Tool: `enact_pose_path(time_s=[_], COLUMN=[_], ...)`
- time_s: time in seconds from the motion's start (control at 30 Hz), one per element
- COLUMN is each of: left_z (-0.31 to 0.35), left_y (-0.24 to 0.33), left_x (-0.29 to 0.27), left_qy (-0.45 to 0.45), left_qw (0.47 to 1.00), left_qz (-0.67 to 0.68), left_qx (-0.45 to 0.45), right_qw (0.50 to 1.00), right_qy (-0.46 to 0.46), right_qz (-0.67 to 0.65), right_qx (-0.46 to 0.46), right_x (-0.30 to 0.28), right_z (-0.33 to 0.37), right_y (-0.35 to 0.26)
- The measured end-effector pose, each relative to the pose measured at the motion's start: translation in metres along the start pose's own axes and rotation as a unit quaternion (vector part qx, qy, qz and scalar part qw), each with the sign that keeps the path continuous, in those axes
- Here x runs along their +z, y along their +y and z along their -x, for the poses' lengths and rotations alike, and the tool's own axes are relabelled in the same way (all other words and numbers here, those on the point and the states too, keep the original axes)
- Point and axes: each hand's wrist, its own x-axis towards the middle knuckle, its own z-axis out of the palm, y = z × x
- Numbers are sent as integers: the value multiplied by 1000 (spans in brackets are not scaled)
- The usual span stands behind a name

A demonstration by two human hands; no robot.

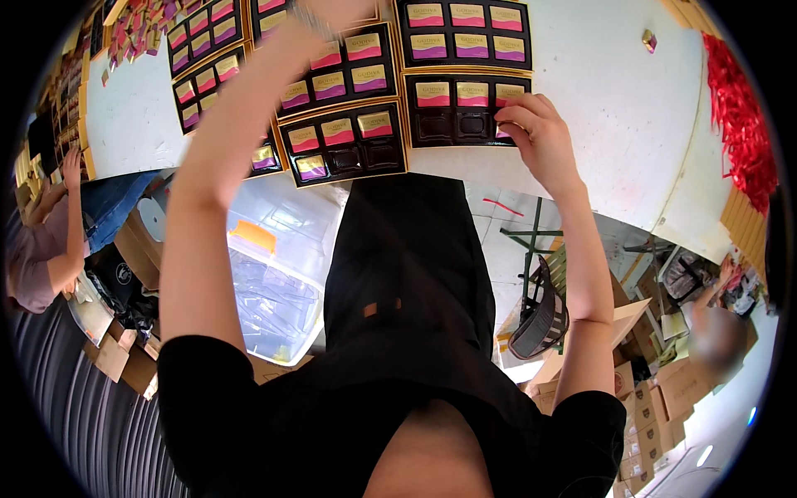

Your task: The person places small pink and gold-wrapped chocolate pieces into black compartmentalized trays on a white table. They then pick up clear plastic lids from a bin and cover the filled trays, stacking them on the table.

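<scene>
My right hand (541, 141) is closed, thumb and fingertips pinching a gold, pink and purple wrapped chocolate (502, 131) at the lower right compartment of a black chocolate box (434, 129). The upper row of that box is filled, and two lower compartments beside the chocolate are bare. My left arm reaches across the table, with my left hand (339, 12) blurred over the far boxes; its fingers cannot be made out. To the left, a second box (375, 155) holds several chocolates and has two bare compartments at its lower right. Filled boxes (465, 68) lie behind.
Loose wrapped chocolates (137, 33) are heaped at the far left of the white table (610, 124); a single one (649, 40) lies far right, near red shredded filler (737, 116). Below stand clear plastic bins (278, 290). Other people work at the left and right edges.
</scene>
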Motion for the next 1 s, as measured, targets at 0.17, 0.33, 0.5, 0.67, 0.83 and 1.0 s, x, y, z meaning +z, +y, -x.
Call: enact_pose_path(time_s=[0.17, 0.33, 0.5, 0.67, 0.83, 1.0], left_z=[110, 147, 156, 147, 144, 137], left_y=[-60, -58, -75, -90, -77, -88], left_x=[62, 87, 87, 78, 74, 87], left_qy=[146, 110, 12, -22, 5, 41], left_qw=[821, 872, 983, 985, 993, 938], left_qz=[-164, -117, 168, 153, -19, -217], left_qx=[526, 463, 73, 72, 120, 268], right_qw=[908, 743, 815, 876, 960, 932], right_qy=[136, 80, 109, 104, 179, 199], right_qz=[-359, -601, -498, -395, -150, -233], right_qx=[171, 285, 275, 257, 158, 192], right_x=[5, 22, 32, 35, 34, 37], right_z=[10, 16, 20, 24, 21, 18], right_y=[-46, -55, -43, -43, -57, -59])
